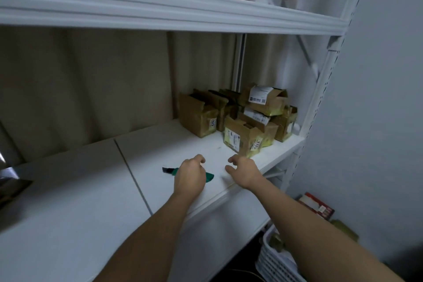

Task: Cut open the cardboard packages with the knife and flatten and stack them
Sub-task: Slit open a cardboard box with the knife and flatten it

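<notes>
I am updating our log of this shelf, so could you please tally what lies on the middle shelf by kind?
Cardboard packages: about 7, piled at the back right; the exact count is hard to tell because they overlap.
Green-handled knife: 1, lying under the left hand.
Total: about 8 things on the white shelf.

The knife (209, 177) lies on the shelf (160, 149) under the left hand (189, 175). The right hand (243, 170) is just beside it. The boxes (238, 119) sit behind both hands, to the right.
</notes>
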